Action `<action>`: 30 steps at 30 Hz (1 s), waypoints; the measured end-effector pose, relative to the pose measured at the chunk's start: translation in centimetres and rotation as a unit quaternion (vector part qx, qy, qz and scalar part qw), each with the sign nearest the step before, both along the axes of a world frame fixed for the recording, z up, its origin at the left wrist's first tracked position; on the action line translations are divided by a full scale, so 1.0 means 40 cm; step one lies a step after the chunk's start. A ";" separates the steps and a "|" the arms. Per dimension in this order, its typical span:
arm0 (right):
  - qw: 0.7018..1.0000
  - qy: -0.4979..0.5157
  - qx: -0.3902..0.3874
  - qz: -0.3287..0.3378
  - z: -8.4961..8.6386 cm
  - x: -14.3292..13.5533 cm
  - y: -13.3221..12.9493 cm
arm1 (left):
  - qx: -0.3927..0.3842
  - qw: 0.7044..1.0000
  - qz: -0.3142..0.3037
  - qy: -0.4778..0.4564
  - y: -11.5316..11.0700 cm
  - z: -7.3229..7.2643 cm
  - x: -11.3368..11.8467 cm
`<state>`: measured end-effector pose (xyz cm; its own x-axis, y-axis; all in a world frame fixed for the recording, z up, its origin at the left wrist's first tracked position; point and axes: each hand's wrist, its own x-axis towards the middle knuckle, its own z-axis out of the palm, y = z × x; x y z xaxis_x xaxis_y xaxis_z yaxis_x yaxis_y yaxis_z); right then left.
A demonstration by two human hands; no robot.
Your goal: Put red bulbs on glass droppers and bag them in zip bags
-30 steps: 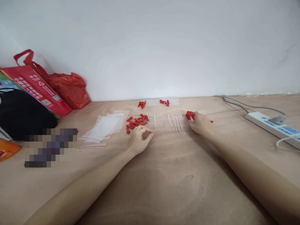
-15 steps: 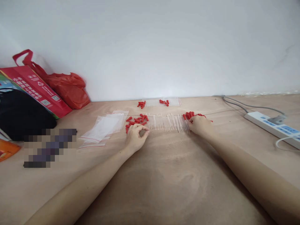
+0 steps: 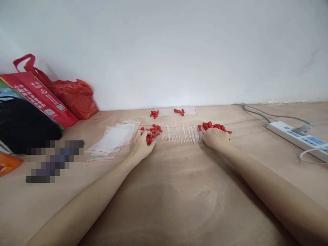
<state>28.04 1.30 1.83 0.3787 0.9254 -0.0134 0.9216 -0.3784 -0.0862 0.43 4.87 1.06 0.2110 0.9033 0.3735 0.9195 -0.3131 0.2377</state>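
Observation:
A row of thin clear dropper tubes (image 3: 179,133) lies side by side on the wooden table. At its left end is a loose pile of red rubber bulbs (image 3: 155,129). My left hand (image 3: 141,145) reaches over that pile, fingers bent and thumb held apart, with red bulbs between them. My right hand (image 3: 216,138) rests at the row's right end, its fingers curled in against the tubes; its fingertips are largely hidden. Beyond it lies a group of red bulbs (image 3: 217,126), and one red bulb (image 3: 199,127) sits at a tube's top just left of it.
Clear zip bags (image 3: 112,138) lie left of the bulbs. Near the wall is a filled zip bag (image 3: 166,111) with red bulbs on it. A power strip (image 3: 294,136) with cables stands right. Red bags (image 3: 77,97) and a black bag (image 3: 28,123) stand left.
My left hand has moved left and opened out over the red bulb pile. My right hand has shifted slightly left and down, and the red bulb beside it has moved a little left.

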 end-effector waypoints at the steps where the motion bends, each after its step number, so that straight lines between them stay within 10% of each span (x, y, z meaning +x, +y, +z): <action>1: 1.000 -0.002 -0.001 0.001 0.000 0.000 -0.001 | 0.006 1.000 0.006 0.022 -0.001 0.006 -0.002; 8: 1.000 -0.017 0.011 0.016 0.034 -0.009 -0.020 | 0.011 0.994 0.003 0.111 -0.006 0.030 -0.004; 17: 0.951 -0.017 -0.038 0.307 0.050 -0.099 -0.089 | -0.024 0.991 -0.001 0.132 -0.006 0.051 -0.002; 30: 0.957 0.054 -0.002 0.285 0.023 -0.115 -0.092 | -0.009 1.000 -0.018 -0.016 0.016 0.058 -0.017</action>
